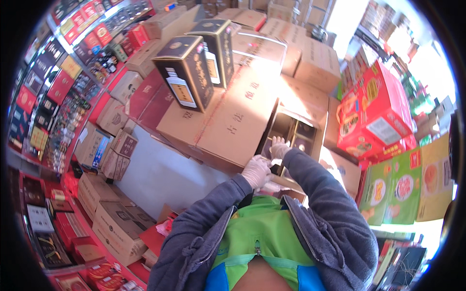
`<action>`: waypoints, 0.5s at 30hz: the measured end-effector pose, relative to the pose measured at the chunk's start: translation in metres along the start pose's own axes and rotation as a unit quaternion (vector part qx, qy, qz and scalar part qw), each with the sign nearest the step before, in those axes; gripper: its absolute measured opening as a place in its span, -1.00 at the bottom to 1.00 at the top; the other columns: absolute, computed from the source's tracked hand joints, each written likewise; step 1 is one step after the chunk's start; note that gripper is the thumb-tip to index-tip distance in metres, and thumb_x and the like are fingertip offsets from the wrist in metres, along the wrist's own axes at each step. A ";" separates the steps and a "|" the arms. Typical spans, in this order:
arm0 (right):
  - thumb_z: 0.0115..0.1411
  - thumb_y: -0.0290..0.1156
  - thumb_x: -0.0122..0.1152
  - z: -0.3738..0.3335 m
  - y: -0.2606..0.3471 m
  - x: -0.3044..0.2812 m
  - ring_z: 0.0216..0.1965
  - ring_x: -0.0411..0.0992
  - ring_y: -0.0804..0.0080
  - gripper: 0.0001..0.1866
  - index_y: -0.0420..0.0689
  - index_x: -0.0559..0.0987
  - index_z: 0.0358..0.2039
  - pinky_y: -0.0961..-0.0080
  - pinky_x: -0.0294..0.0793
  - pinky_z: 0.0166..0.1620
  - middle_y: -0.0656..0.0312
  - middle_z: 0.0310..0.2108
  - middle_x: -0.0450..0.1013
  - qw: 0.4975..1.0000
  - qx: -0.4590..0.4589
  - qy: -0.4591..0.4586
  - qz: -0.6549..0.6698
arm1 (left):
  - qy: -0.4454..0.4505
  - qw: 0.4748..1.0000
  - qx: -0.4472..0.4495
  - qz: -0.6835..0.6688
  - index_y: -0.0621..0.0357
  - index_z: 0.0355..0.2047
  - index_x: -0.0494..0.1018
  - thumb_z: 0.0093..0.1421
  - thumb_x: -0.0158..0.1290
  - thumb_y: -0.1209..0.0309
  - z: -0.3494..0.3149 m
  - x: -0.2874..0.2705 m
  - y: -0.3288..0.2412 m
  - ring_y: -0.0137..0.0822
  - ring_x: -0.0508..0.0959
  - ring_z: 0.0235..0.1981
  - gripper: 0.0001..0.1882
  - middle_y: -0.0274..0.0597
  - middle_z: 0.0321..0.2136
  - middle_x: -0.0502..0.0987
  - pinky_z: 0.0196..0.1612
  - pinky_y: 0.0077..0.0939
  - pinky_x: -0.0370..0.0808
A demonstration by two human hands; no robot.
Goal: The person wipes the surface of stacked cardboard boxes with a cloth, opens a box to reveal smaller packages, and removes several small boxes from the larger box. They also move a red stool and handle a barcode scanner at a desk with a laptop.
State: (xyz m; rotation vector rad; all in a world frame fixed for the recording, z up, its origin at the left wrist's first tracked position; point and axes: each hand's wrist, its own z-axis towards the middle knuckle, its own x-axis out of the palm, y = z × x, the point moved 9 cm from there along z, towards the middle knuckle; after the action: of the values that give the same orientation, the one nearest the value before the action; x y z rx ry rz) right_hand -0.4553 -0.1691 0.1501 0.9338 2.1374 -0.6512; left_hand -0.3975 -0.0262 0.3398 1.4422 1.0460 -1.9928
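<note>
My left hand [256,172], in a thin whitish glove, is curled at the near left corner of an open cardboard carton [319,141]. Its fingers are closed, and I cannot make out what lies in them. Just right of it, my right hand [279,147], also gloved, reaches over the carton's opening with fingers stretched out and apart. Cardboard dividers split the inside of the carton, and dark box tops [305,130] show in the far compartments. To the left, a black-and-gold box [183,72] and a second matching box [216,51] stand upright on a closed brown carton [233,116].
Shelves [58,102] full of boxed goods line the left. Stacked cartons [318,60] stand behind the open one. At right are a large red package [374,114] and green boxes [393,189]. More cartons [116,228] sit on the lower left, beside the pale floor [150,169].
</note>
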 end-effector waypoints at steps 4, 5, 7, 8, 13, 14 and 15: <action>0.00 0.01 0.23 0.005 -0.011 -0.008 0.11 0.19 -0.15 -0.30 -0.22 0.41 0.05 -0.01 0.23 0.12 -0.19 0.17 0.11 0.994 -0.020 -0.081 0.077 | 0.070 0.997 -0.022 -0.012 0.01 -0.55 0.61 -0.01 0.05 0.19 0.003 0.006 0.004 -0.26 0.49 -0.13 -0.77 -0.26 -0.18 0.56 0.13 -0.22 0.21; 0.03 0.01 0.20 -0.001 -0.009 -0.005 0.10 0.21 -0.14 -0.23 -0.26 0.30 0.14 0.00 0.25 0.11 -0.20 0.17 0.10 0.997 -0.045 -0.059 0.028 | 0.076 0.997 -0.015 -0.010 0.01 -0.55 0.61 0.00 0.03 0.20 0.004 0.006 0.003 -0.26 0.51 -0.16 -0.77 -0.26 -0.22 0.57 0.07 -0.22 0.25; -0.21 0.10 0.41 -0.011 -0.010 -0.008 0.12 0.18 -0.15 0.18 -0.26 0.01 0.28 -0.11 0.17 0.15 -0.22 0.20 0.07 0.998 -0.001 -0.027 0.064 | 0.111 0.994 -0.023 -0.006 0.00 -0.56 0.60 0.02 0.00 0.20 0.007 0.011 0.005 -0.27 0.54 -0.22 -0.76 -0.28 -0.29 0.59 -0.01 -0.24 0.29; -0.25 0.10 0.44 -0.020 -0.012 -0.013 0.14 0.18 -0.13 0.26 -0.24 -0.07 0.30 -0.13 0.15 0.16 -0.22 0.19 0.09 0.992 0.033 -0.043 0.117 | 0.117 0.993 -0.024 -0.006 -0.01 -0.53 0.61 0.03 0.00 0.19 0.009 0.012 0.005 -0.28 0.54 -0.23 -0.75 -0.28 -0.31 0.59 -0.04 -0.25 0.29; -0.28 -0.01 0.42 -0.051 -0.001 -0.038 0.08 0.28 -0.06 0.32 -0.29 -0.22 0.31 0.05 0.22 0.14 -0.21 0.07 0.24 0.983 0.031 -0.093 0.154 | 0.098 0.995 -0.011 -0.031 -0.04 -0.38 0.62 0.08 -0.03 0.17 0.012 0.008 0.007 -0.31 0.56 -0.29 -0.72 -0.30 -0.40 0.60 -0.11 -0.32 0.32; -0.29 -0.02 0.41 -0.054 0.000 -0.040 0.05 0.31 -0.06 0.31 -0.29 -0.20 0.31 0.10 0.25 0.13 -0.21 0.04 0.27 0.983 0.025 -0.091 0.158 | 0.101 0.995 -0.006 -0.021 -0.05 -0.27 0.60 0.10 -0.04 0.16 0.012 0.008 0.008 -0.31 0.56 -0.30 -0.70 -0.29 -0.38 0.60 -0.12 -0.33 0.33; -0.29 -0.03 0.40 -0.057 0.000 -0.044 0.02 0.33 -0.05 0.30 -0.28 -0.19 0.31 0.14 0.27 0.11 -0.20 0.02 0.29 0.982 0.022 -0.098 0.160 | 0.097 0.995 -0.004 -0.025 -0.04 -0.27 0.60 0.10 -0.03 0.15 0.012 0.007 0.008 -0.31 0.56 -0.29 -0.69 -0.28 -0.37 0.60 -0.11 -0.33 0.33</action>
State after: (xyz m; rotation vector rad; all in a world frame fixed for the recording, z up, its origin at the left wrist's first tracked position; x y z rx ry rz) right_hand -0.4567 -0.1496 0.2194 1.1565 1.7558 -0.6009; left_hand -0.4012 -0.0402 0.3331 1.6474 1.1807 -1.9088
